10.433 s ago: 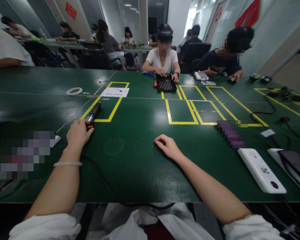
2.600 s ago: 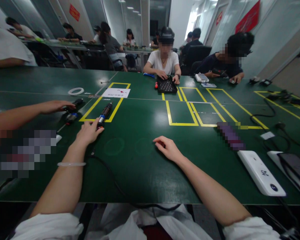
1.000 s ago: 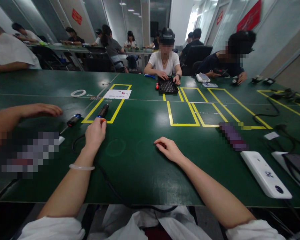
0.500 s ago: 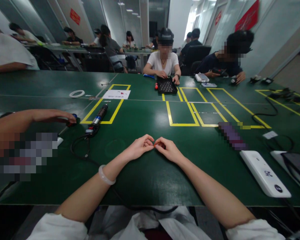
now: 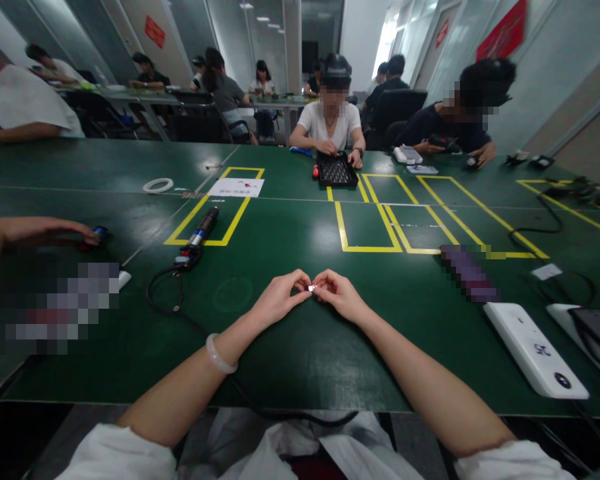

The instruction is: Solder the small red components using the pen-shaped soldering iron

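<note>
My left hand [image 5: 280, 297] and my right hand [image 5: 339, 297] meet fingertip to fingertip above the green table [image 5: 325, 360]. Pinched between them is a small shiny piece [image 5: 311, 288], bright and silvery with a hint of red. Its kind is too small to make out. Thumb and forefinger of each hand close on it from either side, and the other fingers curl inward. A pale bracelet circles my left wrist.
An electric screwdriver [image 5: 200, 230] with a black cable lies to the left. A white power bank [image 5: 535, 350] is at right. At far left, a co-worker's hand [image 5: 65, 232] touches a small blue object. Across the table, a person handles a black tray [image 5: 337, 170].
The small piece between my fingertips now shows a bright, shiny face where only a speck of orange-red showed. The co-worker's hand at left has drawn leftward with the blue object.
</note>
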Action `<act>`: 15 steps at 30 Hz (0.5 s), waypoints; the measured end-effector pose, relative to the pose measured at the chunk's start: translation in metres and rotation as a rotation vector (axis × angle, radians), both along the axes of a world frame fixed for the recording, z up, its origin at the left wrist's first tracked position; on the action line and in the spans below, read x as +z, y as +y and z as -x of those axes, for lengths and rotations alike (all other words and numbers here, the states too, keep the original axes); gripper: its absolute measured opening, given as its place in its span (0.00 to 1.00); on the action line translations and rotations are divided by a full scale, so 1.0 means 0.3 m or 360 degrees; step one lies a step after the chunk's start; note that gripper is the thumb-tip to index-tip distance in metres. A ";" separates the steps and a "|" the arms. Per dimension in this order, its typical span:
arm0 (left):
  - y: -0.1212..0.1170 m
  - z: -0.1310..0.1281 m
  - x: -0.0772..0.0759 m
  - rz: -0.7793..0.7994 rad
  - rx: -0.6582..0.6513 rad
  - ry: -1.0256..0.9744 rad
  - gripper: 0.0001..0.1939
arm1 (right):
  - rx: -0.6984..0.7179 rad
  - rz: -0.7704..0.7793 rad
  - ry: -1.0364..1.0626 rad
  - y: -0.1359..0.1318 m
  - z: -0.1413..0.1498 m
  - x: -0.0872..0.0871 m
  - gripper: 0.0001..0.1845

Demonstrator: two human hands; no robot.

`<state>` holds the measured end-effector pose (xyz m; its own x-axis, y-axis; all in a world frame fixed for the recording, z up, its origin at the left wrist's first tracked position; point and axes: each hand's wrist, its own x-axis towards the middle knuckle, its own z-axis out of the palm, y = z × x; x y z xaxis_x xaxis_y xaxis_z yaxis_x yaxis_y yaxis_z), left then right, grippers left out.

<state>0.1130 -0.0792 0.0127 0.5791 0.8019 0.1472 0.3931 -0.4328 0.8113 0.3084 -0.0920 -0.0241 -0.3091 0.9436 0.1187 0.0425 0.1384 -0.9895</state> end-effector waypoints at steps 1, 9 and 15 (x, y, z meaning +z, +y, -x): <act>-0.001 0.001 0.002 -0.0036 0.0009 0.0019 0.07 | 0.0006 0.0004 0.0008 0.000 0.000 -0.001 0.14; -0.006 0.004 0.005 -0.0041 -0.0040 -0.0035 0.11 | 0.0009 0.0073 -0.0012 -0.004 0.000 0.006 0.18; -0.013 0.002 0.005 -0.0225 -0.0021 0.0169 0.10 | 0.0047 0.0067 -0.0067 -0.003 -0.003 0.006 0.20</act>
<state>0.1123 -0.0832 0.0141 0.6080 0.7696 0.1953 0.4668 -0.5454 0.6962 0.3092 -0.0929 -0.0222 -0.3408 0.9379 0.0651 0.0810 0.0982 -0.9919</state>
